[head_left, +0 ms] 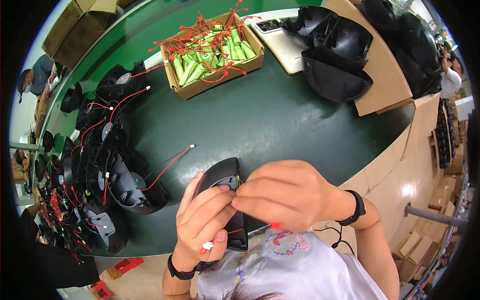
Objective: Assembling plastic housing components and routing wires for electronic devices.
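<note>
Lower centre of frame: your left hand point(202, 220) grips a black housing point(225, 200); your right hand point(287, 195) pinches at its top edge, above the green tabletop point(260, 120).

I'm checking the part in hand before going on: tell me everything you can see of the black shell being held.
The black shell is a curved, matte, plastic-looking housing, held on edge over the near rim of the dark green table. The left hand grips it from the left; the right hand presses on its upper right edge. A thin red wire crosses its lower part. Its inside is hidden.
</note>
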Action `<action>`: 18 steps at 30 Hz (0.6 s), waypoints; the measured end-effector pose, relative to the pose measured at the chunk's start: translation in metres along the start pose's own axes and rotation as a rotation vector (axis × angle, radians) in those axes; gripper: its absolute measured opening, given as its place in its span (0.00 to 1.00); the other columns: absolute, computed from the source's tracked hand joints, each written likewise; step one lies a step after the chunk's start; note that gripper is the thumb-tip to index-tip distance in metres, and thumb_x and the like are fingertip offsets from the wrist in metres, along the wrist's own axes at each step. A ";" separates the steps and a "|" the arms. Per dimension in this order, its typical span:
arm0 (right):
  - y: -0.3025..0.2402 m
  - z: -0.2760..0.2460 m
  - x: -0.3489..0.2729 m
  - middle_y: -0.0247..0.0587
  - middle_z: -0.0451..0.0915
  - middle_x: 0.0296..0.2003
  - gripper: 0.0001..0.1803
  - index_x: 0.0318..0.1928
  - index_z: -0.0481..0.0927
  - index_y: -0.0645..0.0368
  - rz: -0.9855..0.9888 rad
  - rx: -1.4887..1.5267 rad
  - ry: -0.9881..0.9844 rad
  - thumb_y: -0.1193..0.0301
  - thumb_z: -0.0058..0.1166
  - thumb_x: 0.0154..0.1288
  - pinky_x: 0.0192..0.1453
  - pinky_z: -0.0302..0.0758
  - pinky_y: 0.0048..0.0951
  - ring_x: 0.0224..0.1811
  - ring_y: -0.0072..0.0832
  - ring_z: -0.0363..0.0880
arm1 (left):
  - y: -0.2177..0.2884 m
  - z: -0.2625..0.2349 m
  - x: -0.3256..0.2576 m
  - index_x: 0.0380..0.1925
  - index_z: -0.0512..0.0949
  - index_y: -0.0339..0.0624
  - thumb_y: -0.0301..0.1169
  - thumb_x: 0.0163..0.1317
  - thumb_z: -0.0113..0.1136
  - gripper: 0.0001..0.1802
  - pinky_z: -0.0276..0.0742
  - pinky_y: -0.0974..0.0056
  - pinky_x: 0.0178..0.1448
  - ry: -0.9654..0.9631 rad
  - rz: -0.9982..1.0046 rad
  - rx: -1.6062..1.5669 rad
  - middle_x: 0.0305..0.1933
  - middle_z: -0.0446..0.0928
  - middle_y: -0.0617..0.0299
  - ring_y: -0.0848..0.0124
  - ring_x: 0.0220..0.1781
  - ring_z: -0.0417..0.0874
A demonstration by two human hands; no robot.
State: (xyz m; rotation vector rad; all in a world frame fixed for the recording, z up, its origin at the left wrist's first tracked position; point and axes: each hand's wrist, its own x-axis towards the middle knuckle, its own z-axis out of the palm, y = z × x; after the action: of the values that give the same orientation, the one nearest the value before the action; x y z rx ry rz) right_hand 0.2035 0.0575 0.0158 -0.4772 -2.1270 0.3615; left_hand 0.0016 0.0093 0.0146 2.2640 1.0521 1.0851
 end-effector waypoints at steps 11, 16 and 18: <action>0.008 -0.025 0.035 0.39 0.78 0.36 0.10 0.32 0.80 0.60 -0.088 0.041 -0.263 0.71 0.60 0.46 0.35 0.75 0.33 0.36 0.34 0.77 | 0.002 -0.002 0.004 0.31 0.82 0.32 0.29 0.48 0.54 0.13 0.61 0.35 0.67 -0.119 -0.053 -0.055 0.45 0.82 0.55 0.55 0.48 0.79; 0.037 -0.013 0.011 0.44 0.76 0.55 0.30 0.59 0.72 0.59 0.282 0.431 -0.334 0.76 0.63 0.53 0.56 0.75 0.39 0.56 0.46 0.75 | 0.005 -0.001 0.007 0.41 0.85 0.35 0.37 0.66 0.43 0.22 0.55 0.38 0.71 -0.114 -0.095 -0.041 0.51 0.81 0.62 0.65 0.46 0.78; 0.040 -0.010 0.004 0.46 0.76 0.58 0.29 0.60 0.73 0.59 0.353 0.577 -0.347 0.78 0.61 0.56 0.57 0.75 0.41 0.56 0.46 0.76 | 0.008 -0.001 0.007 0.40 0.85 0.36 0.38 0.66 0.42 0.23 0.52 0.37 0.72 -0.128 -0.105 0.009 0.52 0.81 0.64 0.65 0.49 0.76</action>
State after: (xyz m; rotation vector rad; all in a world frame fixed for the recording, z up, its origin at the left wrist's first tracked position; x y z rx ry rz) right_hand 0.2176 0.0954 0.0078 -0.4670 -2.1231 1.2954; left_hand 0.0073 0.0100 0.0243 2.2258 1.1111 0.8827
